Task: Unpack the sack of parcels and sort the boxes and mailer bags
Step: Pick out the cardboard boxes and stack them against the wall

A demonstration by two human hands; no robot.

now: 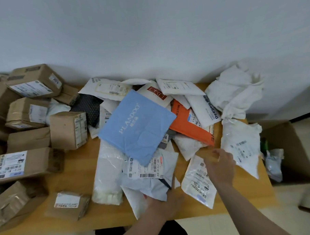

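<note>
Nearest, the left hand [166, 203] grips the near edge of a pale grey plastic mailer bag [150, 186] with a barcoded label, fingers tucked under it and thumb lying along its side. Just to the right, the right hand [221, 166] is blurred, its fingers relaxed and grasping nothing I can make out, above a small white labelled mailer bag [196, 185]; whether it touches that bag I cannot tell. Both bags lie at the front of a loose heap on the wooden table [73, 174], under a light blue square mailer bag [137, 127] and beside an orange mailer bag [186, 128]. Brown cardboard boxes [33, 83] are gathered at the left, and the crumpled white sack [234, 90] lies emptied at the far right. To sort well, I would draw the grey bag out low and flat so the blue one slides off it, not onto the boxes, and keep bags right of them.
</note>
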